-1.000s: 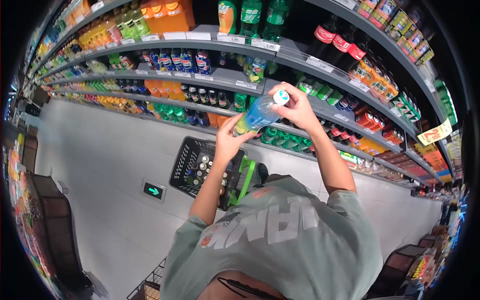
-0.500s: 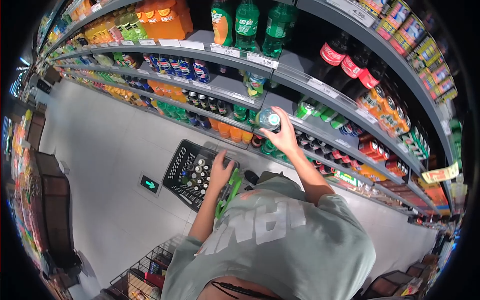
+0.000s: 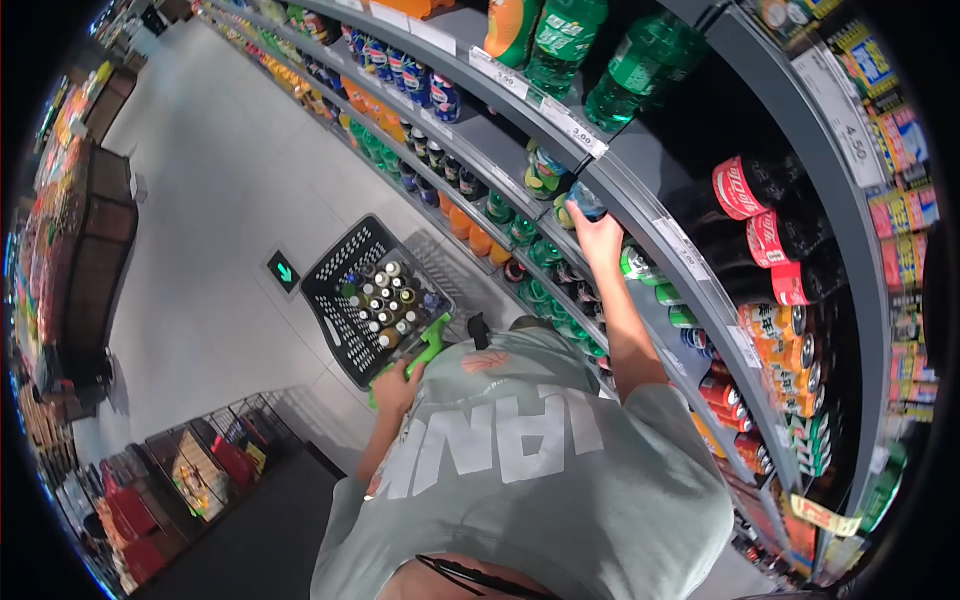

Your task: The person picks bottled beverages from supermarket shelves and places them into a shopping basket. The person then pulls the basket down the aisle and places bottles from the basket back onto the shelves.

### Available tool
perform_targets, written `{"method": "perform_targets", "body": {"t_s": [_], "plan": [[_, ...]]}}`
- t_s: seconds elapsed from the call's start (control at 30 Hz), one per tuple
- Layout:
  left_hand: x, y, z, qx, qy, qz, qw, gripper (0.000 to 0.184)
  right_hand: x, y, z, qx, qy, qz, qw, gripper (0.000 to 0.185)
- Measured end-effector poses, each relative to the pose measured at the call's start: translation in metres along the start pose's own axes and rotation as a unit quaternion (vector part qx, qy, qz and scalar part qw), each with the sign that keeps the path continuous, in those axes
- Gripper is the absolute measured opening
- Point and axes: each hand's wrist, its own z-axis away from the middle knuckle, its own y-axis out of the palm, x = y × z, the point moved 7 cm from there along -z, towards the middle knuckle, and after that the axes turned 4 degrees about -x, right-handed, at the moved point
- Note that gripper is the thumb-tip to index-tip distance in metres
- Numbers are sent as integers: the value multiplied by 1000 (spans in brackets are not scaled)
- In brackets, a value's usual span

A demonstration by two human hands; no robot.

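Observation:
My right hand [image 3: 598,238] reaches into a middle shelf, its fingers closed around a clear bluish bottle [image 3: 586,200]. Part of that bottle is hidden by the hand and the shelf edge. Beside it stands a bottle with a green and yellow label [image 3: 544,172]. Lower down, my left hand [image 3: 397,384] is closed on the green handle [image 3: 432,343] of a dark shopping basket [image 3: 337,338]. Several bottles with pale caps [image 3: 385,305] stand upright inside the basket.
Shelves of drinks curve along the right, with green soda bottles [image 3: 567,45], cola bottles [image 3: 768,238] and orange cans [image 3: 785,350]. A floor sign with a green arrow [image 3: 285,271] lies left of the basket. A wire rack [image 3: 215,450] stands at lower left, a brown display [image 3: 92,240] beyond.
My right hand has carried the bottle from in front of the shelves into the middle shelf. My left hand has moved from above the basket down to its green handle. The view has turned.

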Motion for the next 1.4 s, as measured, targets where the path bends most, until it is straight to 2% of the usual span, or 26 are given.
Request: {"method": "perform_targets", "body": {"t_s": [0.17, 0.23, 0.37, 0.4, 0.43, 0.47, 0.5, 0.57, 0.6, 0.63, 0.67, 0.7, 0.73, 0.77, 0.8, 0.83, 0.87, 0.93, 0.97, 1.0, 1.03, 1.07, 1.13, 1.27, 1.33, 1.4], "plan": [[-2, -11, -5, -44, 22, 12, 999, 44, -15, 14, -21, 49, 8, 6, 999, 54], [-6, -18, -6, -93, 66, 34, 993, 42, -19, 19, -25, 60, 7, 5, 998, 53], [0, -18, -17, -85, 77, 15, 993, 38, -24, 26, -28, 52, -33, 8, 998, 57], [3, -18, -21, -71, 78, 15, 994, 37, -29, 28, -28, 64, -33, 51, 996, 61], [6, -18, -24, -78, 85, 10, 993, 36, -20, 25, -25, 89, 23, 17, 996, 64], [3, -26, -29, -40, 61, 10, 997, 32, -12, 23, -20, 93, 35, -8, 995, 63], [11, -23, -31, -43, 63, 13, 997, 31, -43, 34, -20, 125, 71, 20, 989, 56], [8, -39, -36, -40, 74, 29, 996, 30, -9, 22, -7, 66, 19, -46, 997, 40], [15, -41, -40, -46, 58, 29, 997, 30, -1, 17, 3, 65, 5, -98, 993, 38], [18, -40, -43, -36, 79, 38, 996, 30, -3, 9, 17, -6, 1, -155, 988, 35], [19, -39, -49, -27, 102, 49, 993, 30, 34, -5, 44, -145, -12, -148, 978, 34], [24, -43, -55, -34, 94, 54, 994, 30, 48, -2, 62, -105, -12, -178, 978, 25], [25, -45, -58, -13, 97, 58, 993, 31, 38, 10, 77, -15, -18, -152, 988, 26], [29, -45, -60, 9, 101, 62, 993, 33, 43, 34, 98, 82, 15, -222, 972, 29], [36, -44, -64, 9, 96, 66, 993, 33, 62, 52, 122, 139, -67, -210, 965, 28], [42, -41, -69, 19, 102, 74, 992, 34, 42, 81, 150, 178, 22, -257, 950, 26], [47, -43, -76, 26, 112, 79, 990, 35, 67, 103, 174, 239, 22, -311, 920, 22], [55, -51, -90, 21, 118, 91, 989, 36, 71, 152, 220, 337, 160, -347, 861, 15], [56, -53, -93, 23, 124, 103, 987, 37, 90, 169, 239, 381, 220, -319, 839, 15], [55, -54, -93, 28, 147, 107, 983, 37, 88, 196, 261, 392, 258, -408, 783, 15], [58, -56, -98, 28, 143, 112, 983, 39, 65, 222, 281, 408, 341, -347, 772, 16], [62, -59, -105, 29, 142, 117, 982, 41, 90, 226, 279, 445, 196, -228, 844, 17], [64, -61, -123, 37, 161, 126, 978, 44, 120, 247, 279, 426, 133, -263, 855, 19], [86, -67, -147, 49, 154, 135, 978, 46, 152, 276, 272, 386, 135, -266, 873, 20], [92, -67, -163, 41, 164, 151, 974, 46, 154, 293, 277, 413, 283, -365, 785, 31], [96, -67, -174, 48, 158, 155, 974, 45, 169, 290, 269, 416, 293, -325, 797, 38]]}}
